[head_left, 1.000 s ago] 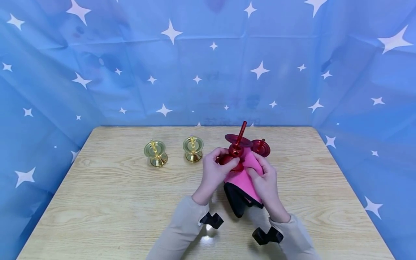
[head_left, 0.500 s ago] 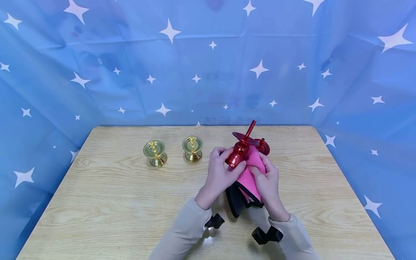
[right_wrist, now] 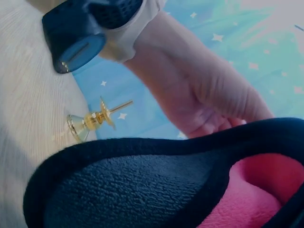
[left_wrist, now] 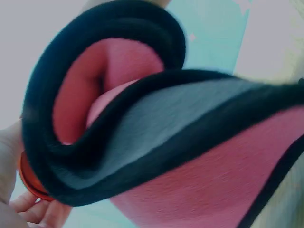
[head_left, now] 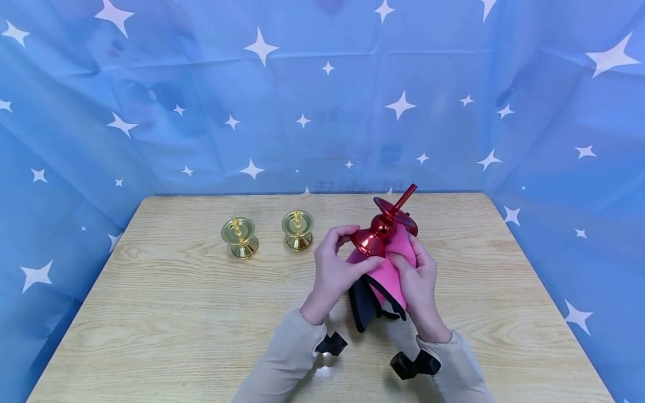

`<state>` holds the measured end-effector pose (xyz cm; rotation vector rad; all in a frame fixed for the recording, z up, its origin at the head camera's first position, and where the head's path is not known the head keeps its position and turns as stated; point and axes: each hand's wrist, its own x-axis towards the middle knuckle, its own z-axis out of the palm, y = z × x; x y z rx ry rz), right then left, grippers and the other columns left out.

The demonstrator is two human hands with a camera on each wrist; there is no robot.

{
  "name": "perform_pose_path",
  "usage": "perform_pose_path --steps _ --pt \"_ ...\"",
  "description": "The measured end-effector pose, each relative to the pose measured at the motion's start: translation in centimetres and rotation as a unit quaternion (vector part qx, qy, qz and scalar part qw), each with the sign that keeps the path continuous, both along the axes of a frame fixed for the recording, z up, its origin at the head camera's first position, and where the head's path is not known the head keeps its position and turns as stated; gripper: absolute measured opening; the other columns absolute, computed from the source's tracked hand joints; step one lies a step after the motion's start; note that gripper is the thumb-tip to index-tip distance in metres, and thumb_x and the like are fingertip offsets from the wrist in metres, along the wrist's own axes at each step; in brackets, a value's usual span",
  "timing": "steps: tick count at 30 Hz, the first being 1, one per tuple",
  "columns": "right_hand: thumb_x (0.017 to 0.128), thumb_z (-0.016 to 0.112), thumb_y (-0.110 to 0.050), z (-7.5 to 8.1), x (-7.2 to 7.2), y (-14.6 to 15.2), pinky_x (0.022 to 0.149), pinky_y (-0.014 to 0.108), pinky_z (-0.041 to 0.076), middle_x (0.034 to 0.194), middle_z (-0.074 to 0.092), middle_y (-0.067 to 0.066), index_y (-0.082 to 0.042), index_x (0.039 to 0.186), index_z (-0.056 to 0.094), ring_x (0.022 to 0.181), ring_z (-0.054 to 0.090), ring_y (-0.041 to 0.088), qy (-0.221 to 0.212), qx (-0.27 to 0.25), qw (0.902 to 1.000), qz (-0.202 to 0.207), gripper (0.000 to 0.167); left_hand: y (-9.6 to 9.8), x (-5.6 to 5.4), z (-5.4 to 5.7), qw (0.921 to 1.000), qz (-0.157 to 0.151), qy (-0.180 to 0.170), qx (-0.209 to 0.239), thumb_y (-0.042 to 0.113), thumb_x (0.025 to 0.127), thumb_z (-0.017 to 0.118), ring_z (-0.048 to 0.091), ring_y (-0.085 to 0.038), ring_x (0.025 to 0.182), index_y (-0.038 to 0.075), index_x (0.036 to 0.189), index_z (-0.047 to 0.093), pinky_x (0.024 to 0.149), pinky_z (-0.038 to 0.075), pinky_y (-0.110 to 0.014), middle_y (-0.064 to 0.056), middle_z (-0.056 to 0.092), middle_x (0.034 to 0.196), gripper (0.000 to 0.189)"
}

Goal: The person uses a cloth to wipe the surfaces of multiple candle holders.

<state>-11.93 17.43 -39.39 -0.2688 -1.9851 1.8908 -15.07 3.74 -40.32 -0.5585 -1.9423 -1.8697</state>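
Observation:
Tilted to the right, a shiny red candle holder [head_left: 372, 239] with a spike and drip dish is held up by my left hand [head_left: 339, 268], fingers and thumb around its base. My right hand [head_left: 419, 275] pinches a pink cloth [head_left: 389, 275] with black edging and a grey face against the holder's middle. The cloth hangs down in folds between the hands. In the left wrist view the folded cloth [left_wrist: 190, 190] hides most of the red holder, leaving part of its base [left_wrist: 32, 178] showing. Cloth also fills the lower right wrist view.
Two gold candle holders, one at far left [head_left: 242, 238] and one nearer the middle [head_left: 298, 229], stand upright on the wooden table [head_left: 176, 313]. A second red candle holder [head_left: 412, 226] stands behind the hands, mostly hidden. A blue star-patterned curtain [head_left: 322, 140] surrounds the table.
The red candle holder has tipped further over to the right, its spike swinging right. My left hand has shifted its fingers on the base, and the cloth has moved slightly with the right hand.

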Motion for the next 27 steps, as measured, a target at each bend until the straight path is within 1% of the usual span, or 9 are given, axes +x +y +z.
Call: perform_pose_path --steps 4,7,10,13,18,20,22,25,27 --pt "0.083 0.058 0.009 0.3 0.1 -0.3 0.064 0.018 0.047 0.099 0.064 -0.007 -0.002 0.123 0.060 0.083 0.056 0.012 0.013 -0.009 0.9998 -0.008 0.041 0.5 0.4 -0.3 0.9981 -0.006 -0.004 0.061 0.000 0.063 0.084 0.061 -0.024 0.105 -0.006 0.117 0.056 0.094 0.045 -0.033 -0.016 0.062 0.118 0.061" --pt "0.083 0.057 0.010 0.4 0.2 -0.5 0.064 0.018 0.047 0.101 0.064 -0.005 -0.001 0.123 0.059 0.084 0.055 0.011 0.027 -0.018 0.9994 -0.012 0.042 0.8 0.7 -0.2 0.9958 -0.013 0.004 0.090 -0.008 0.065 0.080 0.059 -0.029 0.108 -0.010 0.122 0.053 0.096 0.044 -0.036 -0.022 0.057 0.123 0.063" --pt "0.083 0.056 0.011 0.5 0.2 -0.6 0.064 0.018 0.048 0.100 0.064 -0.004 0.000 0.123 0.059 0.083 0.056 0.009 0.036 -0.023 0.9990 -0.016 0.042 0.9 1.1 0.5 0.9949 -0.022 0.018 0.097 -0.014 0.065 0.077 0.058 -0.036 0.108 -0.015 0.125 0.049 0.094 0.044 -0.043 -0.028 0.055 0.122 0.066" --pt "0.083 0.057 0.011 0.5 0.1 -0.7 0.063 0.018 0.048 0.098 0.064 -0.005 0.001 0.122 0.060 0.080 0.056 0.008 0.040 -0.020 0.9988 -0.020 0.040 0.7 1.6 1.5 0.9959 -0.022 0.025 0.084 -0.014 0.066 0.076 0.057 -0.039 0.108 -0.017 0.126 0.046 0.092 0.044 -0.047 -0.030 0.055 0.119 0.067" --pt "0.083 0.058 0.008 0.7 0.2 -0.9 0.062 0.018 0.048 0.097 0.065 -0.005 0.000 0.121 0.061 0.079 0.058 0.009 0.042 -0.006 0.9990 -0.015 0.039 0.5 2.0 2.2 0.9967 -0.022 0.011 0.077 -0.014 0.067 0.075 0.056 -0.038 0.109 -0.016 0.126 0.046 0.091 0.045 -0.046 -0.029 0.054 0.120 0.066" --pt "0.083 0.058 0.008 0.7 0.3 -0.9 0.061 0.018 0.048 0.097 0.065 -0.006 -0.001 0.121 0.061 0.079 0.058 0.010 0.044 0.006 0.9990 -0.011 0.039 0.5 1.9 2.2 0.9964 -0.022 0.010 0.081 -0.014 0.067 0.075 0.056 -0.038 0.109 -0.016 0.126 0.046 0.092 0.045 -0.045 -0.030 0.053 0.120 0.066" --pt "0.083 0.058 0.008 0.8 0.4 -1.0 0.060 0.018 0.048 0.097 0.065 -0.007 -0.001 0.121 0.062 0.078 0.058 0.010 0.049 0.018 0.9986 -0.005 0.039 0.5 1.8 2.0 0.9969 -0.015 0.021 0.074 -0.014 0.067 0.075 0.056 -0.038 0.108 -0.016 0.125 0.046 0.091 0.045 -0.044 -0.030 0.053 0.120 0.065" --pt "0.082 0.059 0.009 0.8 0.4 -1.0 0.061 0.017 0.048 0.099 0.066 -0.007 0.000 0.119 0.063 0.079 0.058 0.011 0.072 0.042 0.9965 0.001 0.038 0.7 1.2 0.9 0.9968 0.000 0.035 0.071 -0.013 0.066 0.077 0.055 -0.038 0.109 -0.017 0.125 0.047 0.091 0.045 -0.041 -0.030 0.052 0.121 0.066" --pt "0.081 0.059 0.011 0.8 0.4 -0.9 0.063 0.017 0.047 0.100 0.066 -0.002 0.003 0.114 0.064 0.081 0.057 0.010 0.098 0.071 0.9926 0.005 0.035 0.8 0.8 0.2 0.9966 0.010 0.039 0.072 -0.012 0.066 0.077 0.055 -0.036 0.112 -0.016 0.126 0.047 0.092 0.045 -0.038 -0.028 0.053 0.123 0.068"
